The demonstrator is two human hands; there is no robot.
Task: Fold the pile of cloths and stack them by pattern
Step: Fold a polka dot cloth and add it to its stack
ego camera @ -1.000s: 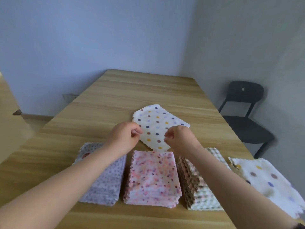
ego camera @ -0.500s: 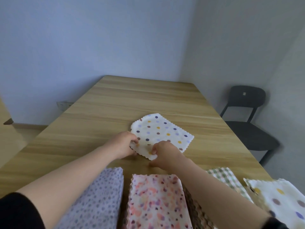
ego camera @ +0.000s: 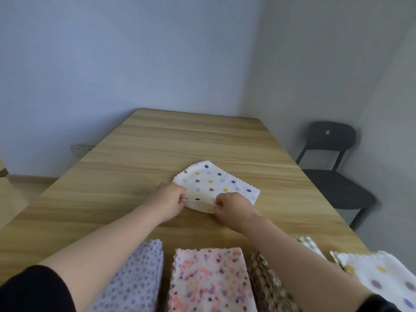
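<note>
Fold in progress! The left hand (ego camera: 170, 200) and the right hand (ego camera: 231, 207) each pinch the near edge of the dotted cloth (ego camera: 216, 183), fingers curled tight with the hem caught between thumb and fingertips. That edge is raised a little, while the rest of the cloth lies flat at mid-table (ego camera: 180, 136), somewhat toward the right edge.

This looks like the start of a fold. The next move would be to carry the pinched edge over to the far edge and line up the zigzag hems before pressing flat. It's soft, floppy fabric, so the corners could slip out of line.

No bins or baskets are in sight, so everything sits bare on the wood. Along the near edge are the lilac stack (ego camera: 135, 278), the pink stack (ego camera: 209, 282) and the check stack (ego camera: 270, 287), side by side. At the near right corner more dotted cloths (ego camera: 382, 275) lie loosely, and I'd guess they are either the dotted stack or what remains of the pile. How many are left I cannot tell.
</note>
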